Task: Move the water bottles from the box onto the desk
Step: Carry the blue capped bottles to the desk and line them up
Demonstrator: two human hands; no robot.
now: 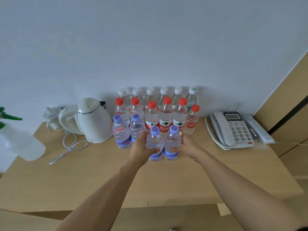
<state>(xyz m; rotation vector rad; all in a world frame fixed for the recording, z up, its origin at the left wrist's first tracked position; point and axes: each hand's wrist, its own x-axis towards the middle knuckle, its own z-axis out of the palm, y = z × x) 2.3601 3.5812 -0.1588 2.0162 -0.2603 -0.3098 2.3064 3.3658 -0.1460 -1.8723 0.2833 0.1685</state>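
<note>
Both my arms reach over the wooden desk (pixel 208 177). My left hand (pixel 140 148) grips a purple-capped water bottle (pixel 155 142). Right beside it, my right hand (pixel 188 145) grips a second purple-capped bottle (pixel 172 140). The two held bottles stand upright, side by side, touching or just above the desk. Two more purple-capped bottles (pixel 120 130) stand to their left. Behind them are a row of red-capped bottles (pixel 165 114) and a back row of white-capped bottles (pixel 150 95) by the wall. A cardboard box flap (pixel 166 217) shows at the bottom edge.
A white electric kettle (pixel 94 120) and its cord (pixel 70 147) stand left of the bottles. A spray bottle (pixel 18 140) is at the far left. A desk telephone (pixel 231 129) and a remote (pixel 256 129) lie on the right.
</note>
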